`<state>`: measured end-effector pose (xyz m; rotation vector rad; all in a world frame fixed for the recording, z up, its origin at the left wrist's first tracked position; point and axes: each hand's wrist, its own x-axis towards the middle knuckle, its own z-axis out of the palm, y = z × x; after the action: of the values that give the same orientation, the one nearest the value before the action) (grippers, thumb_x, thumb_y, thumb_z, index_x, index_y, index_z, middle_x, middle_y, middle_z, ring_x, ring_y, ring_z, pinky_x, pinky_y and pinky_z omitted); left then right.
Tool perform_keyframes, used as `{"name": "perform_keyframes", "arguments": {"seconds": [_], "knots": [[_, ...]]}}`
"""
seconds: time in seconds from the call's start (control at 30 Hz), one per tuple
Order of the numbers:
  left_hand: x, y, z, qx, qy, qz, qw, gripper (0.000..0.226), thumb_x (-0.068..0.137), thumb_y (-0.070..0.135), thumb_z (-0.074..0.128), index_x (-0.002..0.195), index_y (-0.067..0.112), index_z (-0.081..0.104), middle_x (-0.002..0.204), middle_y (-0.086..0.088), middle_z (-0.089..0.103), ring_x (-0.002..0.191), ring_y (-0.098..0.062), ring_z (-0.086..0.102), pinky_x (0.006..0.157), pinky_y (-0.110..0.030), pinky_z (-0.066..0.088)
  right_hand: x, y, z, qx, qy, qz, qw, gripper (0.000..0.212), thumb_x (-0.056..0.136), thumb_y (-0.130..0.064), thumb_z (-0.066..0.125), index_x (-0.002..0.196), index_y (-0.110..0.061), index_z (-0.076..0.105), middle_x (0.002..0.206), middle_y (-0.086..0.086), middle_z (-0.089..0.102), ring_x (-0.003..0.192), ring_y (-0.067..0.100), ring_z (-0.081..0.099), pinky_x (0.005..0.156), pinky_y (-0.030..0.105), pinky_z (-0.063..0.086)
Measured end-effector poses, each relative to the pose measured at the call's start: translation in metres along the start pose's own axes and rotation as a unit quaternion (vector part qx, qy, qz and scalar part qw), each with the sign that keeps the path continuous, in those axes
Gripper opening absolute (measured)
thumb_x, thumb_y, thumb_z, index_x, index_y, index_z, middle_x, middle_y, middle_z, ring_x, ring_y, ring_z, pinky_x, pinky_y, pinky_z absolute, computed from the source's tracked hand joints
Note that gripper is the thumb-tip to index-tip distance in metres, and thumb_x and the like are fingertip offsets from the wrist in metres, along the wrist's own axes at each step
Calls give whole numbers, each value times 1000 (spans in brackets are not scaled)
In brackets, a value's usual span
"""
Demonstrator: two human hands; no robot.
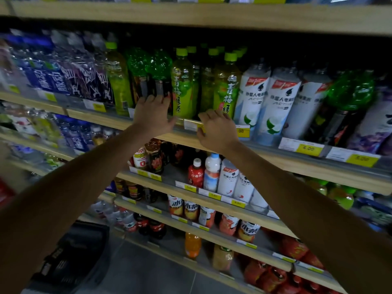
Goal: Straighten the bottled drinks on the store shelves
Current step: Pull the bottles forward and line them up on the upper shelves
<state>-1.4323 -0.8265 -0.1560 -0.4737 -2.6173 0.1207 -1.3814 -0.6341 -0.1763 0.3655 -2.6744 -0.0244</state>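
Note:
Both my arms reach up to a wooden shelf (275, 160) of large bottled drinks. My left hand (153, 113) is spread with its fingertips against the base of a dark bottle with a green top (160, 71). Right of it stands a yellow-green tea bottle (183, 85). My right hand (216, 129) hovers at the shelf edge, fingers loosely curled, just below a second green tea bottle (228, 85); it holds nothing. White bottles (280, 102) stand further right.
Blue and purple bottles (70, 79) fill the shelf's left end. Lower shelves hold smaller red, white and orange bottles (212, 172). Yellow price tags (307, 149) line the shelf edges. A dark basket (78, 255) sits on the grey floor at lower left.

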Motion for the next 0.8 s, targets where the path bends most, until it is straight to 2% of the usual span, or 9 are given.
{"name": "perform_keyframes", "arguments": {"seconds": [0.17, 0.3, 0.57, 0.7, 0.8], "knots": [[4, -37, 14, 13, 12, -18, 1000, 59, 92, 47, 45, 129, 2, 46, 125, -19, 52, 117, -35, 48, 96, -43, 36, 24, -17, 12, 5, 6, -5, 1000, 41, 87, -31, 47, 121, -9, 54, 118, 13, 57, 111, 31, 50, 85, 38, 41], [9, -74, 22, 36, 13, -49, 998, 59, 92, 47, 45, 129, 0, 45, 125, -21, 51, 116, -38, 47, 97, -46, 34, 45, -35, 20, 13, 1, -17, 1000, 43, 88, -31, 47, 125, -9, 52, 121, 13, 57, 114, 31, 49, 89, 39, 42], [17, -136, 39, 24, 35, -122, 992, 58, 88, 43, 50, 124, -3, 45, 122, -24, 51, 112, -39, 49, 92, -46, 37, 89, -79, 33, 10, 3, -55, 998, 43, 90, -32, 43, 126, -10, 50, 125, 12, 53, 117, 30, 47, 87, 39, 43], [30, -147, 45, -26, 39, -167, 985, 65, 89, 48, 51, 130, -2, 39, 129, -23, 48, 118, -38, 47, 92, -47, 39, 101, -92, 43, 24, -2, -50, 998, 43, 90, -31, 43, 128, -10, 48, 123, 11, 53, 119, 29, 46, 88, 41, 46], [41, -145, 52, -118, 48, -220, 967, 66, 89, 50, 51, 130, 0, 37, 129, -20, 48, 117, -37, 48, 89, -46, 42, 101, -94, 53, 18, -6, -40, 999, 44, 89, -30, 44, 128, -9, 47, 122, 11, 52, 114, 29, 48, 81, 39, 46]]}}
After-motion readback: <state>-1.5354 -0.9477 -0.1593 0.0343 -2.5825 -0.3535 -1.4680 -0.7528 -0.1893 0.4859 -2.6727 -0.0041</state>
